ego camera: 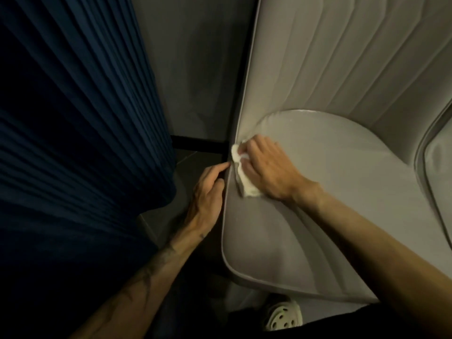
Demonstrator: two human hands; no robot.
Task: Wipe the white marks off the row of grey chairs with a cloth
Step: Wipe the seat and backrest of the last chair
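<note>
A grey padded chair [330, 167] fills the right half of the view, its ribbed back rising behind a smooth seat. My right hand [266, 170] presses a crumpled white cloth [242, 177] onto the seat's left edge, fingers curled over it. My left hand [208, 192] lies against the outer left side of the seat, its index finger pointing at the seam just beside the cloth, the other fingers curled. I make out no white marks around the cloth.
A dark blue pleated curtain [73, 143] hangs close on the left. Behind the gap stands a grey wall [195, 69] above a dark tiled floor [188, 162]. A second chair's edge [437, 167] shows at far right. A pale perforated shoe [281, 316] is below the seat.
</note>
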